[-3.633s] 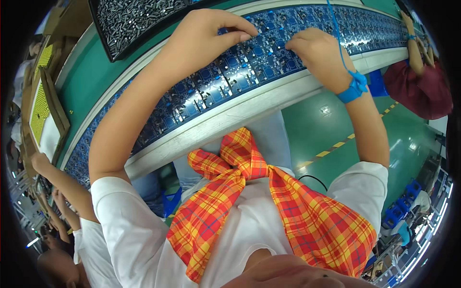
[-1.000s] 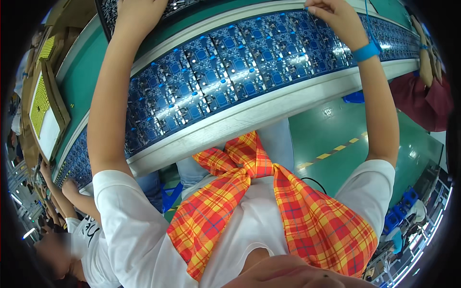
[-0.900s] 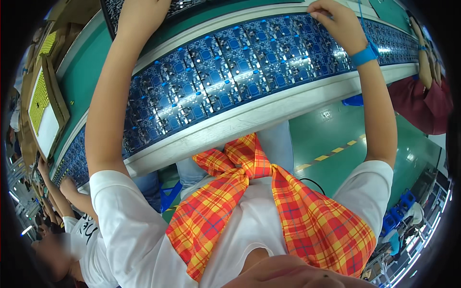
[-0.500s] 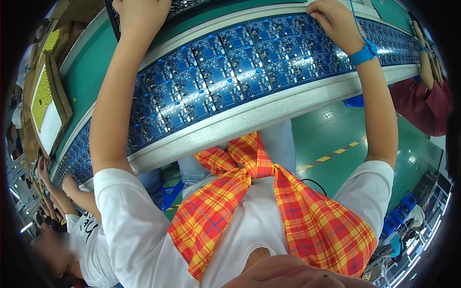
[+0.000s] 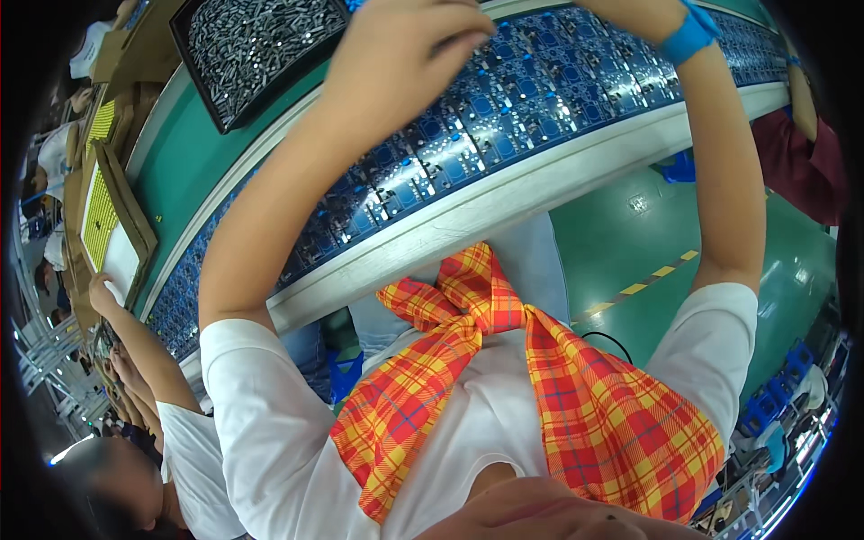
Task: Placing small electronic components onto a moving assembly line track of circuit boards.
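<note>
My left hand (image 5: 402, 67) reaches over a row of blue circuit boards (image 5: 477, 135), its fingers curled and pinched together. Motion smears the fingertips, and whatever they hold is too small to make out. A blue band (image 5: 691, 34) circles my right wrist. My right hand (image 5: 630, 13) is at the far side of the boards, and the top edge of the view cuts off its fingers. Beside my left forearm stands a black tray (image 5: 202, 85) heaped with small, shiny metal parts (image 5: 261, 45). Small components stand up from the boards.
A pale rail (image 5: 450, 196) edges the line on my side. At left, a cardboard box (image 5: 135, 211) holds a sheet with rows of yellow pieces (image 5: 99, 216). A co-worker's arm (image 5: 148, 346) reaches in there. Another person's arm (image 5: 804, 103) is at far right.
My left hand has moved right, from the tray to above the boards, exposing the tray's parts. My right hand has shifted up, partly out of view. The co-worker's hand at left has moved to the box.
</note>
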A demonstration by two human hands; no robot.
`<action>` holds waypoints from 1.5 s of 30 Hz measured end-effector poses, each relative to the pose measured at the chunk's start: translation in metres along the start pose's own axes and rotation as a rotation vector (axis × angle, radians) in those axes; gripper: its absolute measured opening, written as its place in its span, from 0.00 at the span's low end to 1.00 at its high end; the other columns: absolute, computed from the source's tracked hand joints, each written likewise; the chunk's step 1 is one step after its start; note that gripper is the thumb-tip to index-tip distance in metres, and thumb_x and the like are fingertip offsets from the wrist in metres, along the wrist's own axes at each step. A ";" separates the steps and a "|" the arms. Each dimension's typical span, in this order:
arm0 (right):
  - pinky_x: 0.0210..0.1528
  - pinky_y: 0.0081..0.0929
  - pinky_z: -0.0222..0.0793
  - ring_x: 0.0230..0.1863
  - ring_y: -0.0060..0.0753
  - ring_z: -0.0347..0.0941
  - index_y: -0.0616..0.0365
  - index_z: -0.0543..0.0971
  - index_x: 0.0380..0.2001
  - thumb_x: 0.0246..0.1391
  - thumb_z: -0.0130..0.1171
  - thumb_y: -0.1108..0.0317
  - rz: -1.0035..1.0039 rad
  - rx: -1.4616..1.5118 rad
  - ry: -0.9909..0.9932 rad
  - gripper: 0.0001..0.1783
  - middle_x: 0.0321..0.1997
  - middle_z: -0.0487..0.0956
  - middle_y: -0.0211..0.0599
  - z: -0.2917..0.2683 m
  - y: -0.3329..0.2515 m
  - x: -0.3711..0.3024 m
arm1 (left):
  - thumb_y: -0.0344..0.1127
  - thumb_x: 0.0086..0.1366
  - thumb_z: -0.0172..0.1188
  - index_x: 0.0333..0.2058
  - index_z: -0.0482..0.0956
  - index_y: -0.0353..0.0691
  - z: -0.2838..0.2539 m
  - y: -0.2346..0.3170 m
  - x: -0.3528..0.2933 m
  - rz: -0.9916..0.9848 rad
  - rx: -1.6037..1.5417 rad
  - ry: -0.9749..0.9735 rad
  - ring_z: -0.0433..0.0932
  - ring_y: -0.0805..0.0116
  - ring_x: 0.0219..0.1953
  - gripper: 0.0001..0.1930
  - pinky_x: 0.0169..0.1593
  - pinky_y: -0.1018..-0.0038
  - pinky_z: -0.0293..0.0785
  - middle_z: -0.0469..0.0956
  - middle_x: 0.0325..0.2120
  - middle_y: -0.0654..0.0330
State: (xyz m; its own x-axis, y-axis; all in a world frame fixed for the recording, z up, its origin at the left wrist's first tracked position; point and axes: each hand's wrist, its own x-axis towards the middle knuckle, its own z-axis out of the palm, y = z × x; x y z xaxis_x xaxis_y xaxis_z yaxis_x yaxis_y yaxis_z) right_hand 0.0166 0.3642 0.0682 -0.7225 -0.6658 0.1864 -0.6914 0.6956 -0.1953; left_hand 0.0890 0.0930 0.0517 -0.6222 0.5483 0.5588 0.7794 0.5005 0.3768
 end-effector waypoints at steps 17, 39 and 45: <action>0.47 0.49 0.74 0.40 0.55 0.79 0.59 0.84 0.32 0.52 0.64 0.66 -0.013 0.045 0.397 0.08 0.30 0.82 0.50 0.069 -0.004 0.092 | 0.33 0.65 0.66 0.44 0.88 0.41 0.055 -0.004 0.012 -0.345 -0.327 -0.214 0.84 0.68 0.34 0.10 0.41 0.73 0.78 0.86 0.34 0.55; 0.47 0.47 0.75 0.40 0.54 0.79 0.60 0.85 0.33 0.58 0.58 0.69 -0.011 0.197 0.507 0.09 0.34 0.84 0.49 0.071 -0.007 0.083 | 0.24 0.58 0.61 0.34 0.84 0.34 0.058 0.008 0.036 -0.055 0.001 -0.247 0.79 0.44 0.43 0.06 0.47 0.57 0.75 0.80 0.36 0.48; 0.44 0.45 0.76 0.39 0.53 0.79 0.61 0.84 0.36 0.59 0.57 0.70 0.018 0.331 0.486 0.08 0.34 0.83 0.48 0.064 -0.006 0.084 | 0.25 0.56 0.60 0.32 0.84 0.37 0.058 0.007 0.038 0.083 0.119 -0.252 0.79 0.45 0.41 0.06 0.46 0.56 0.75 0.80 0.35 0.50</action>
State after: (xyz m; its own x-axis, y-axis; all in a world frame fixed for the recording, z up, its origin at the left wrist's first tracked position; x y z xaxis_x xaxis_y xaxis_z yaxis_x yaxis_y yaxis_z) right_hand -0.0397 0.2866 0.0236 -0.7051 -0.4000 0.5855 -0.6988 0.5323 -0.4779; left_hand 0.0672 0.1561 0.0327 -0.5670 0.7321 0.3775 0.8235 0.5143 0.2395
